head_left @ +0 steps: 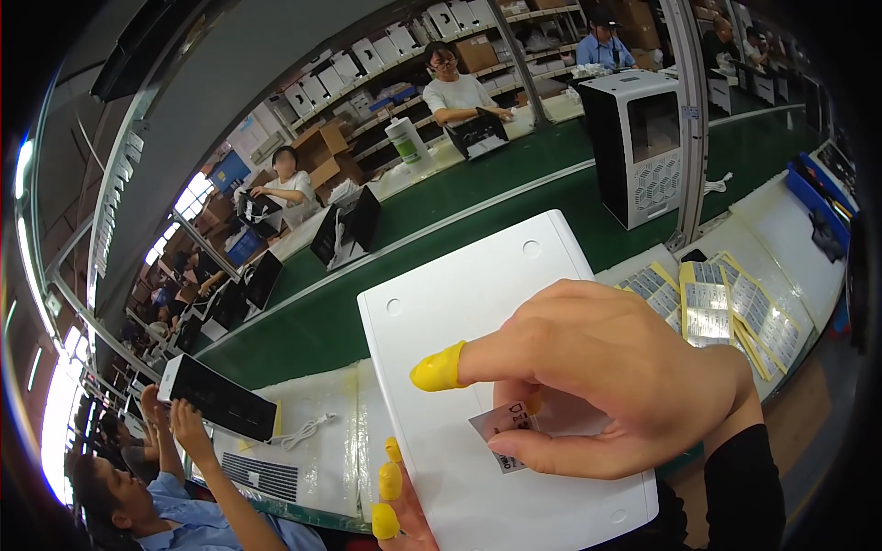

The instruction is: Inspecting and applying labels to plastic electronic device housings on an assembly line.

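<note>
A white rectangular device casing (542,266) with small round marks near its corners fills the centre, its flat face toward me. At its lower left edge, my left hand (404,505) grips the side; several fingertips wear yellow finger cots, and the rest of the hand is hidden behind the casing. Over the face, my right hand (606,381) pinches a small silver label (505,436) with dark print. The index finger, in a yellow cot, stretches out over the white surface. Whether the label touches the casing I cannot tell.
Sheets of silver labels on yellow backing (726,308) lie on the bench at right, near a blue tray (818,193). A black-and-white case (634,147) stands beyond. At lower left, a co-worker (156,500) handles another case (220,395). A green conveyor (303,321) crosses behind.
</note>
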Action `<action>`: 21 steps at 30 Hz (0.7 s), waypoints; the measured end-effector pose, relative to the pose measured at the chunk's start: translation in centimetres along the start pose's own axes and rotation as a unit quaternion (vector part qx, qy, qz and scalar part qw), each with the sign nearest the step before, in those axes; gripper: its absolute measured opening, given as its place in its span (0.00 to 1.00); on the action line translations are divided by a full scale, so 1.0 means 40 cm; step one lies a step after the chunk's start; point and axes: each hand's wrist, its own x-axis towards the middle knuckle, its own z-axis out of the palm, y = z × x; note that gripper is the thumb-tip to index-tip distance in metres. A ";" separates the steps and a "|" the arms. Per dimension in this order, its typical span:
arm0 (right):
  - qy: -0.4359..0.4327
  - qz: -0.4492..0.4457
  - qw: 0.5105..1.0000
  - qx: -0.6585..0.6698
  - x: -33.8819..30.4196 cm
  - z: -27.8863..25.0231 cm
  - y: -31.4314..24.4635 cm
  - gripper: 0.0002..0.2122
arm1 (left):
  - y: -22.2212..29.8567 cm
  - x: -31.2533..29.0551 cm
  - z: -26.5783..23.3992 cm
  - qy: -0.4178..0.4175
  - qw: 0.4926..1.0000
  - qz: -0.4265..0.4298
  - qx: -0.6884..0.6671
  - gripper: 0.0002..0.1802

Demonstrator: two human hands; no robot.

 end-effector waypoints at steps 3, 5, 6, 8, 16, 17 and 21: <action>0.009 -0.016 1.000 -0.020 -0.004 0.003 0.000 0.21 | 0.004 -0.092 -0.015 -0.009 1.000 -0.013 0.010 0.56; 0.006 -0.019 1.000 -0.023 -0.006 -0.001 0.002 0.21 | 0.004 -0.150 -0.016 -0.016 1.000 -0.022 0.016 0.56; 0.002 -0.022 0.999 -0.026 -0.006 -0.002 0.004 0.21 | 0.004 -0.188 -0.026 -0.020 0.999 -0.027 0.019 0.56; 0.005 -0.020 0.999 -0.027 -0.003 0.001 0.001 0.20 | 0.008 -0.199 -0.031 -0.025 0.999 -0.035 0.027 0.56; -0.032 -0.170 0.947 -0.271 -0.020 -0.003 -0.038 0.13 | 0.019 -0.189 -0.028 -0.050 0.996 -0.060 0.053 0.56; -0.031 -0.173 0.947 -0.270 -0.012 0.002 -0.032 0.13 | 0.019 -0.182 -0.028 -0.052 0.995 -0.062 0.058 0.56; -0.047 -0.021 0.943 -0.328 0.029 -0.021 -0.017 0.17 | 0.031 -0.140 -0.010 -0.062 0.996 -0.020 0.064 0.51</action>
